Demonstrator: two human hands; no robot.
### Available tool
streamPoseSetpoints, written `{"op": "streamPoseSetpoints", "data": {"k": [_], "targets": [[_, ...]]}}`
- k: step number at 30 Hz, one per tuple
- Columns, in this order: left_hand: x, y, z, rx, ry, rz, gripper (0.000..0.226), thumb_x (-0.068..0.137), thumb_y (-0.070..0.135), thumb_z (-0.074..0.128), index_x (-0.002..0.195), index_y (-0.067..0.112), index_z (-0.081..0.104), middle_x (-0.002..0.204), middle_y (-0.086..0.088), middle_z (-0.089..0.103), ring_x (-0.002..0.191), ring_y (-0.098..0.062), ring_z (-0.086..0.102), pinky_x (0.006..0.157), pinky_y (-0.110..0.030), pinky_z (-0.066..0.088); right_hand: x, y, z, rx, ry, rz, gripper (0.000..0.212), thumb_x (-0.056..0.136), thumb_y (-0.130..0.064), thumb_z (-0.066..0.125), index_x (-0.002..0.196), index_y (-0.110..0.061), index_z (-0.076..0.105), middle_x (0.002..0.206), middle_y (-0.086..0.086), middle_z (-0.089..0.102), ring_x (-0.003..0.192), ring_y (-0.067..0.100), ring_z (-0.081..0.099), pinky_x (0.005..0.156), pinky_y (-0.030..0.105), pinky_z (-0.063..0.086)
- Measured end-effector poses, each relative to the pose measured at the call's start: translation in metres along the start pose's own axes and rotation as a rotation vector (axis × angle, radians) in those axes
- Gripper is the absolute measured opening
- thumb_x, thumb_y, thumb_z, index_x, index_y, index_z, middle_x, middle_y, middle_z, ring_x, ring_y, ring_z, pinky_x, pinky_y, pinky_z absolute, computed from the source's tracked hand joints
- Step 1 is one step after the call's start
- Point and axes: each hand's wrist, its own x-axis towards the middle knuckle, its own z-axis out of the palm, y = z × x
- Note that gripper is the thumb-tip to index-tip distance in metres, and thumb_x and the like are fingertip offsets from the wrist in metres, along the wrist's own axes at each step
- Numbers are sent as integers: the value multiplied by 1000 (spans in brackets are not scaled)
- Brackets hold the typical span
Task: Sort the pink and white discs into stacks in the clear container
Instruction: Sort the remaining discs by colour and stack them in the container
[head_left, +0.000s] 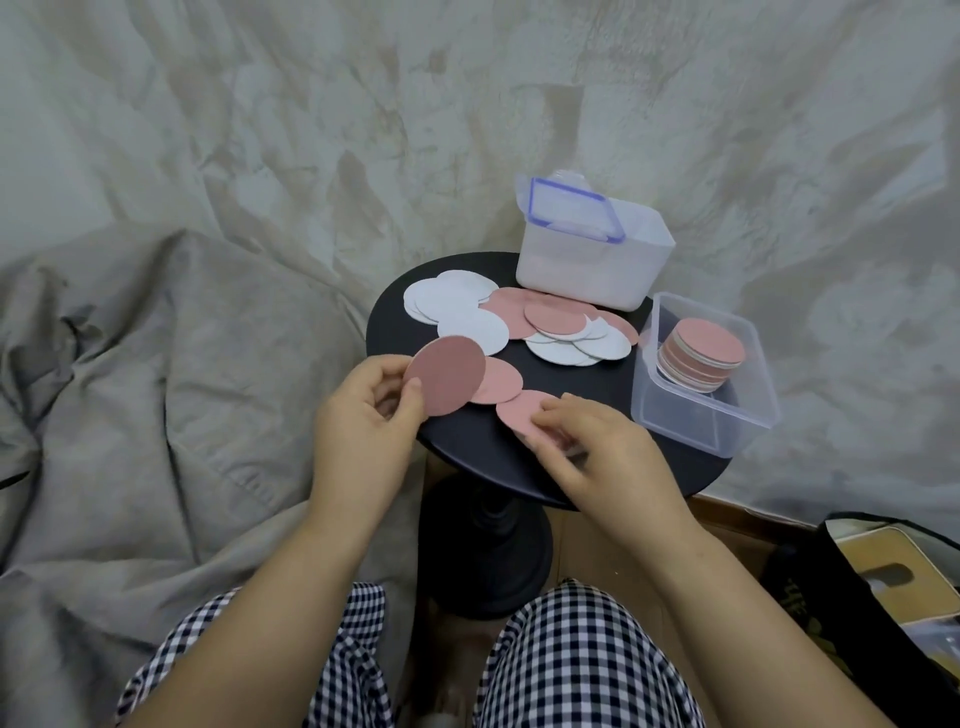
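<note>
the only writing in view is a yellowish print on the black bag (810, 597) at the lower right of the frame, too blurred to read; the boxes and discs show no label. the left hand (363, 415), left of centre, pinches a dusty pink round disc (447, 374) by its lower left edge between thumb and curled fingers, tilted up off the round black table (467, 447). the right hand (597, 447), just right of centre, palm down with fingers bent, pinches the near edge of a lighter pink flat disc (517, 408) lying at the table's front. a 3rd pink disc (501, 382) lies between the 2, overlapped by the held one. higher up, a fan of white round discs (452, 304) meets a mixed heap of pink and white discs (563, 325). the clear rectangular plastic container (675, 421) sits at the table's right edge, holding 1 stack of discs (701, 351) with pink on top. behind stands a frosted white box (587, 275) with a blue-rimmed lid (571, 213) resting tilted in its mouth.
</note>
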Motion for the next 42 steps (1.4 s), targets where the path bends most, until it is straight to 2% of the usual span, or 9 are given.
{"op": "streamPoseSetpoints", "data": {"k": [3, 7, 17, 23, 29, 33, 39, 41, 42], "targets": [[-4, 1, 1, -120, 40, -87, 26, 92, 6, 52, 85, 30, 60, 89, 2, 70, 86, -13, 69, 75, -28, 55, -2, 0, -5, 117, 103, 4, 19, 88, -23, 61, 104, -19, 69, 106, -6, 68, 114, 7, 55, 92, 24, 45], [-6, 6, 4, -214, 47, -137, 21, 93, 5, 49, 87, 23, 58, 89, -3, 71, 81, -7, 69, 68, -18, 55, 2, 1, -13, 93, 169, -29, 13, 90, -21, 59, 98, -21, 69, 93, -16, 65, 91, 0, 56, 81, 10, 40], [-15, 6, 4, -186, -4, -137, 20, 92, 7, 52, 89, 25, 60, 89, 0, 72, 84, -10, 69, 75, -28, 56, -6, 8, -12, 36, 199, -108, 9, 80, -21, 64, 83, -17, 72, 78, -5, 70, 84, 8, 57, 72, 18, 45], [-18, 7, 5, -173, -27, -147, 21, 92, 6, 52, 88, 25, 61, 89, -2, 72, 83, -12, 70, 77, -32, 55, -5, 6, -23, 348, 0, 118, 13, 79, -14, 72, 82, -26, 74, 80, -23, 68, 89, -6, 61, 81, 14, 47], [-19, 14, 10, -236, -16, -165, 21, 93, 6, 50, 88, 23, 60, 85, -1, 72, 80, -7, 69, 70, -21, 55, 4, -9, -30, 509, 251, 180, 18, 86, -17, 63, 82, -34, 66, 86, -15, 69, 83, -1, 62, 75, 13, 48], [-26, 26, 12, -351, -107, -205, 17, 94, 5, 49, 93, 17, 61, 76, 3, 74, 79, -9, 70, 67, -18, 54, 14, -25, -29, 585, 277, 148, 14, 87, -17, 61, 81, -29, 65, 88, -12, 66, 87, 8, 61, 79, 21, 48], [-32, 28, 0, -343, -150, -162, 12, 88, 5, 58, 92, 16, 63, 82, 2, 74, 79, -12, 70, 64, -19, 54, 29, -38, -10, 508, 284, 112, 15, 83, -19, 66, 78, -33, 62, 90, -11, 60, 80, 5, 52, 73, 17, 43], [-27, 23, -8, -335, -69, -182, 14, 87, 4, 58, 89, 17, 62, 78, 2, 74, 77, -11, 70, 61, -18, 54, 34, -39, -4, 427, 225, 118, 12, 84, -22, 65, 94, -29, 64, 101, -13, 59, 89, 1, 53, 81, 19, 44], [-24, 20, -13, -335, -26, -192, 15, 87, 3, 58, 88, 18, 62, 77, 2, 74, 75, -10, 70, 61, -18, 54, 36, -40, -2, 315, 156, 92, 23, 85, -25, 64, 108, -26, 63, 115, -11, 57, 104, 2, 51, 91, 21, 41]]}}
